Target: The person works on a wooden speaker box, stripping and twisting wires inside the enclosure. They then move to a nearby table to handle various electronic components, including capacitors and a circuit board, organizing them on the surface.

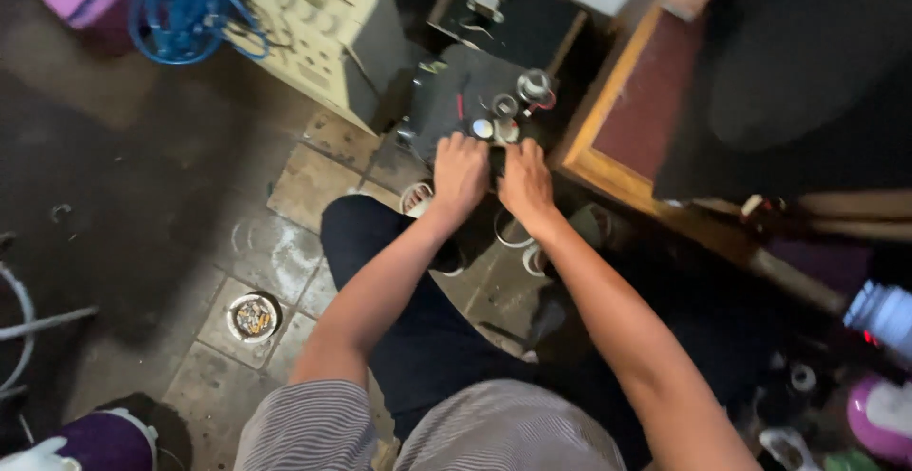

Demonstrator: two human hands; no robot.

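Observation:
A dark flat metal unit [456, 96] with round fittings and small wires on top sits on the floor in front of my knees. My left hand [460, 173] and my right hand [525, 181] rest side by side on its near edge, fingers curled over the edge. Just beyond the fingers stand a few round silver and white fittings [503, 108] and a red wire. What lies under the fingers is hidden.
A beige machine casing [328, 29] with a blue coiled hose [185, 10] stands at the back left. A wooden table edge [617, 91] runs along the right. A small round tin [253, 317] lies on the tiled floor; white rings [513, 235] lie near my knee.

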